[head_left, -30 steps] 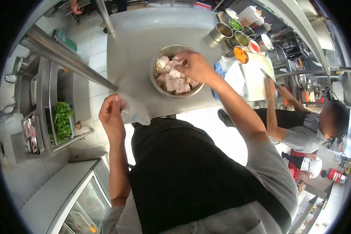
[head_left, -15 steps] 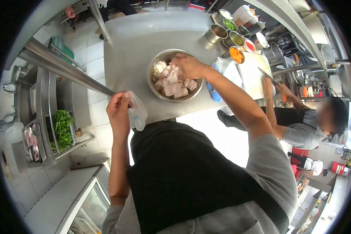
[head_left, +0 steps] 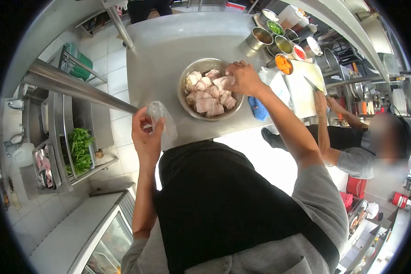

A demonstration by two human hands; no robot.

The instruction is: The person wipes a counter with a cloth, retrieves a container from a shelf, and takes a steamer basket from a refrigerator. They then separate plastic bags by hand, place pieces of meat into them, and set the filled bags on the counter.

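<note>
A steel bowl (head_left: 208, 118) on the steel table is filled with pale pink chunks of raw meat (head_left: 208, 104). At the bowl's right rim my right hand (head_left: 246, 80) has its fingers curled on a chunk of the meat; the fingertips are partly hidden. My left hand (head_left: 146, 132) is by the table's near left edge, gripping the mouth of a clear plastic bag (head_left: 165, 124) between thumb and fingers. The bag hangs limp against the table edge, and no meat shows inside it.
Right of the bowl are a blue cloth (head_left: 259, 109), a white plastic bag (head_left: 277, 86) and a cutting board (head_left: 306, 93), where a co-worker (head_left: 351, 150) holds a knife. Steel cups (head_left: 260, 39) of ingredients line the far right. A metal rail (head_left: 84, 91) slants in from the left.
My right hand has moved from inside the bowl to its right rim, with a meat chunk at its fingers. My left hand's fingers have shifted on the bag, whose top now stands higher.
</note>
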